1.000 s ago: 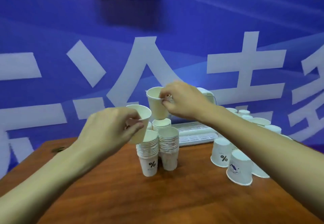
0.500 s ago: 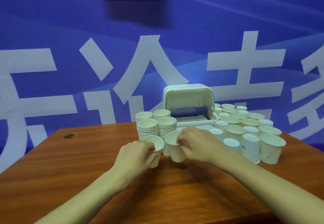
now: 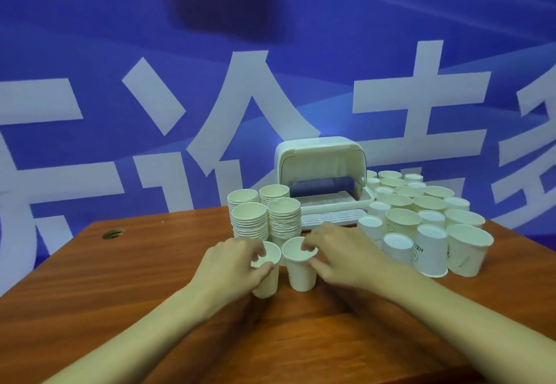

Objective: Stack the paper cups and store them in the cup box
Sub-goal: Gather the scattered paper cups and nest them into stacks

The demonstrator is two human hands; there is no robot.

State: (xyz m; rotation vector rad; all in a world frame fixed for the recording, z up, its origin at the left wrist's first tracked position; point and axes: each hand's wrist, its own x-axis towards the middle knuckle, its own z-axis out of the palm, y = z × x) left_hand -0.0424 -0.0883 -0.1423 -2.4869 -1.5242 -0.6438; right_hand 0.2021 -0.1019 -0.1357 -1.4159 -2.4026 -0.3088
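Two upright paper cups side by side on the wooden table, well in front of the cup box, placed apart presumably for nesting one into the other. Left hand half closed, thumb and fingers pinching the rim of the left cup; right hand likewise curled, fingertips on the rim of the right cup, cup bases apparently on the table. Four nested stacks between these cups and the box, just left of its open front: ribbed columns of rolled rims, probably staged for transfer. Loose cups clustered right of the box, some mouth up, some inverted, a few printed, not yet stacked. Cups: thin white paper, tapered, rolled lips, matte. Box: cream plastic, rounded corners, lid swung up, slatted tray at the front, interior seemingly without cups. Table: glossy reddish wood grain, a small round hole far left of the box. Blue banner with large white characters behind the box.
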